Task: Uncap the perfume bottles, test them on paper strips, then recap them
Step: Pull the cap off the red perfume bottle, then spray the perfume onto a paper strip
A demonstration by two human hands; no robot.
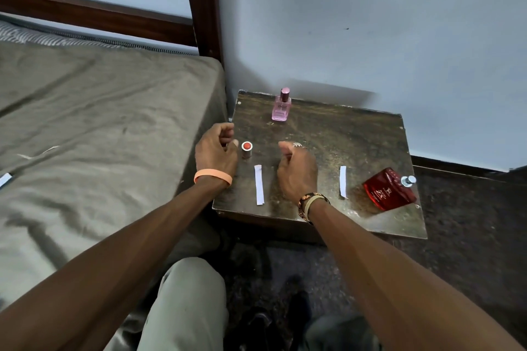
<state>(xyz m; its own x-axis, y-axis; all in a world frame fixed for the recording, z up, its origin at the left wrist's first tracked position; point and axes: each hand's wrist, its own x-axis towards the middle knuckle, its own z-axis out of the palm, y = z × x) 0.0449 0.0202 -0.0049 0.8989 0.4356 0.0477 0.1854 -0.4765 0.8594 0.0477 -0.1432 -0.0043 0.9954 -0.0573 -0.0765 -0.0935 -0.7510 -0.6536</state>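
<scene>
A pink perfume bottle [281, 107] with its cap on stands at the back of the small dark table [370, 137]. A red bottle [389, 188] stands at the right front, its silver sprayer bare. Its red-topped cap [246, 149] stands alone near the table's left side. Two white paper strips lie flat, one [259, 184] left of centre and one [343, 181] further right. My left hand [216, 151] hovers just left of the cap, fingers curled and holding nothing. My right hand [296, 172] hangs between the strips, fingers loosely bent, also with nothing in it.
A bed [99, 128] with an olive sheet and a dark wooden frame [201, 8] lies against the table's left. A pale wall [370, 23] stands right behind the table. Dark carpet [470, 222] spreads on the right; my knees are below.
</scene>
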